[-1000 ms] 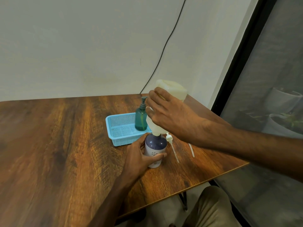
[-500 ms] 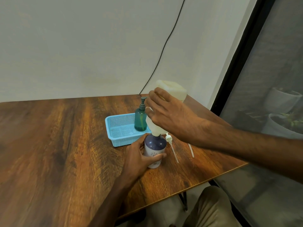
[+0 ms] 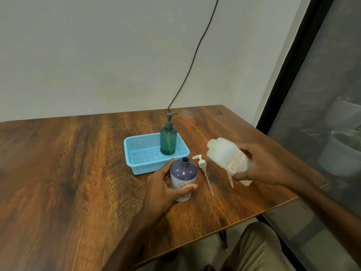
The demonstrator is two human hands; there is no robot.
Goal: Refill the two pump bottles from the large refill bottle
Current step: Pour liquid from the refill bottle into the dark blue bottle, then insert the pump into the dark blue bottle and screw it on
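Dark-grained wood forms the counter [image 3: 68, 173]. Nearest, the uncapped purple bottle [image 3: 183, 173] is stood upright and clasped by the left hand [image 3: 162, 184], fingers curled round its body. To its right, the pale refill bottle [image 3: 224, 153], blurred and tilted, is gripped by the right hand [image 3: 259, 165], apart from the purple bottle. A white pump [image 3: 202, 164] is laid between them. Behind, a teal pump bottle [image 3: 168, 141] is stood in the blue basket [image 3: 144, 167], at its right end. A black cable [image 3: 195, 55] is run up the pale wall [image 3: 97, 55].
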